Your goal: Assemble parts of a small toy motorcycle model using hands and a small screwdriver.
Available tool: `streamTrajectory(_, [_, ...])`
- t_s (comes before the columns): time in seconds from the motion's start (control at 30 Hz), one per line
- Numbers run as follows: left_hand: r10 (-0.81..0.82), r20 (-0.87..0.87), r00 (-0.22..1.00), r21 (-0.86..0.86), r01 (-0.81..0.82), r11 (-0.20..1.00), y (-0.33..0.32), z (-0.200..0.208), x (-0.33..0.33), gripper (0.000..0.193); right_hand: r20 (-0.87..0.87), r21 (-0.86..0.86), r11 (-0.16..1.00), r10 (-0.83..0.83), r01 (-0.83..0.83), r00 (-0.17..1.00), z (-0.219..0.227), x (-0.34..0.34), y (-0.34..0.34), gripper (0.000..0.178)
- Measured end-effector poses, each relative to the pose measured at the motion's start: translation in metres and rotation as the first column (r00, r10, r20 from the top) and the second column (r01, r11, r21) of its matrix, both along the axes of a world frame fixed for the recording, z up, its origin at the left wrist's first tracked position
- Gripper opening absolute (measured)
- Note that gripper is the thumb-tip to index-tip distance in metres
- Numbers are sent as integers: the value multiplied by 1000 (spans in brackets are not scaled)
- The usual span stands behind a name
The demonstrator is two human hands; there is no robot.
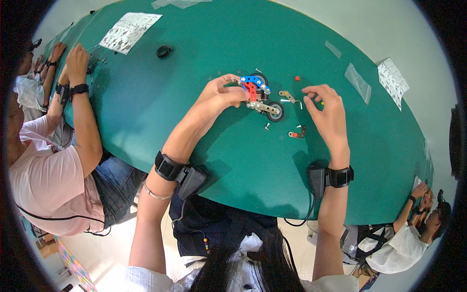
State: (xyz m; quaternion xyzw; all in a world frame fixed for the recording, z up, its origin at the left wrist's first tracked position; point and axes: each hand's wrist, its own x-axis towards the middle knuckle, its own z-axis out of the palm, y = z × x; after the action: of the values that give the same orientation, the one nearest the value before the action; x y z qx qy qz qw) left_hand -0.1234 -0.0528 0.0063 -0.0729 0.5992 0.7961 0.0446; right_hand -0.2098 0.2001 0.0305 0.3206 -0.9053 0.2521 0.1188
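Note:
My left hand [214, 100] grips a small model vehicle [252, 92] between thumb and fingers. The model has blue and red perforated strips, metal strips and black wheels; its lower wheel [275, 112] points toward the right. To its right, my right hand [327, 114] hovers with fingers curved and apart, holding nothing that I can see. Between the hands lie a bent metal strip [286, 95] and a thin L-shaped rod [301, 105]. Nearer me are a screw [267, 126] and a dark bent bracket [297, 134] with an orange-red piece. Beyond them sits a small red piece [297, 78].
On the green table [233, 170] are a printed sheet [130, 32] and a black round object [164, 51] at far left. A clear plastic bag [358, 83] and another sheet [393, 80] lie at right. Other people work at the left [58, 170] and lower right [408, 238].

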Motion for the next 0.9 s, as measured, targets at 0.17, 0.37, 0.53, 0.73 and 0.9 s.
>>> streamTrajectory(0.17, [53, 12, 999, 12, -53, 999, 0, 5, 3, 32, 42, 23, 998, 60, -61, 997, 2, 4, -4, 16])
streamTrajectory(0.37, [80, 16, 997, 21, -80, 997, 0, 2, 1, 25, 40, 72, 994, 79, -82, 996, 2, 6, -6, 16])
streamTrajectory(0.53, [64, 2, 998, 33, -64, 997, -2, 0, 1, 27, 23, 73, 994, 82, -83, 996, 2, 8, -8, 12])
streamTrajectory(0.73, [55, -7, 998, -25, -56, 998, -1, -4, -1, 33, 27, 70, 994, 80, -81, 996, 2, 12, -10, 12])
streamTrajectory(0.9, [47, -57, 997, -125, -54, 991, -3, -9, 0, 31, 21, 84, 993, 87, -89, 996, 2, 11, -11, 13])
